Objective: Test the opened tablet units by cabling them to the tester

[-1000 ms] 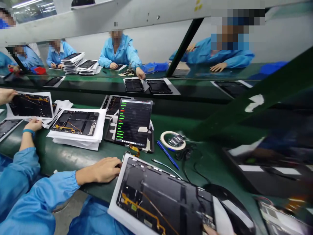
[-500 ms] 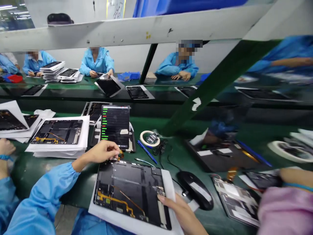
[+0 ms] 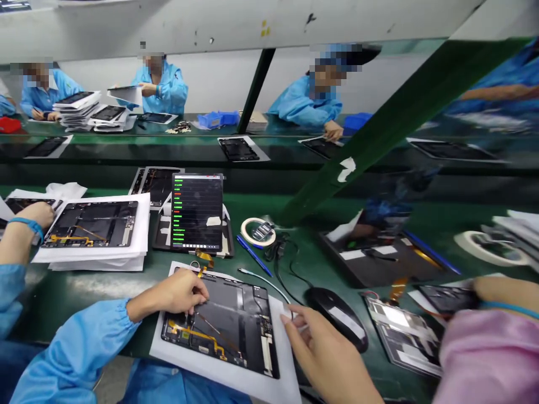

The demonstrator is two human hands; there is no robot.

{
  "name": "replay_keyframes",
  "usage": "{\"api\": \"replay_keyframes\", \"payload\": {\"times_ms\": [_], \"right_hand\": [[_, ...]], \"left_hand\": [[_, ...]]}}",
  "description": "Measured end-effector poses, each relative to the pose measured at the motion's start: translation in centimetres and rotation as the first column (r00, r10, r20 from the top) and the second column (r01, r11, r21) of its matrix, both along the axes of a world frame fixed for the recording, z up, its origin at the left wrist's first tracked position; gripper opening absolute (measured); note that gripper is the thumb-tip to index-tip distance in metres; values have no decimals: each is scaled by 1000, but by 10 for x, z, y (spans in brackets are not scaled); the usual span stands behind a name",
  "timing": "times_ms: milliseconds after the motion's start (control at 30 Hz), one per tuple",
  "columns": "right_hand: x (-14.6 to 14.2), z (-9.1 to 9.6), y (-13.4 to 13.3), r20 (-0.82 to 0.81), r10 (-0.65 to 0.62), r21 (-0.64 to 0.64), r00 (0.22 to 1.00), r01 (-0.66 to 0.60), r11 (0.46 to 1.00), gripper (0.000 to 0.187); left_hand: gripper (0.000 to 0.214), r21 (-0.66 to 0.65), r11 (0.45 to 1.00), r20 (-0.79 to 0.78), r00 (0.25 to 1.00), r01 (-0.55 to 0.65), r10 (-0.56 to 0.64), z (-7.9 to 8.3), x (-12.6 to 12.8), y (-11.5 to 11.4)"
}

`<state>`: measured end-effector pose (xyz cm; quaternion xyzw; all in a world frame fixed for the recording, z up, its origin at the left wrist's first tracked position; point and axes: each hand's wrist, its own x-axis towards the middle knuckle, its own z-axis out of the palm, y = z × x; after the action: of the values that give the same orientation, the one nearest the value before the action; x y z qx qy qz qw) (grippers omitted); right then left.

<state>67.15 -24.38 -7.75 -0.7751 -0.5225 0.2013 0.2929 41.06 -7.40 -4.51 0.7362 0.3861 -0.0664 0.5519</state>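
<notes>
Green workbench (image 3: 105,286), tablet housing (image 3: 229,306), white beam (image 3: 168,28), blue-clad workers (image 3: 170,92) opposite

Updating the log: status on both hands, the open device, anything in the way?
Left hand over open device, fingers curled. Right hand at right edge of white sheet. Device atop sheet. Black mouse beside right hand.

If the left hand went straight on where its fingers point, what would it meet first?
Probably the open tablet, just below and ahead of the left hand; depth is hard to judge.
</notes>
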Motion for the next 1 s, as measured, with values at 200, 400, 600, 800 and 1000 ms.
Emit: {"api": "replay_keyframes", "payload": {"times_ms": [200, 400, 600, 800, 1000], "right_hand": [[-61, 15, 51, -21, 478, 138, 878, -470, 872, 16], [-102, 5, 86, -44, 597, -4, 801, -598, 802, 6], [-102, -6, 85, -91, 601, 5, 794, -604, 797, 6], [-100, -9, 86, -156, 589, 38, 793, -591, 806, 9], [-101, -8, 85, -165, 576, 38, 801, -578, 815, 8]], "left_hand": [[23, 45, 999, -50, 998, -28, 30, 7, -7, 11], [24, 146, 983, -106, 990, 111, -96, 14, -17, 27], [22, 223, 951, -79, 976, 216, -203, 5, -14, 20], [20, 236, 945, -71, 974, 225, -215, 0, -13, 16], [21, 206, 955, -78, 976, 215, -204, -4, -14, 16]]}}
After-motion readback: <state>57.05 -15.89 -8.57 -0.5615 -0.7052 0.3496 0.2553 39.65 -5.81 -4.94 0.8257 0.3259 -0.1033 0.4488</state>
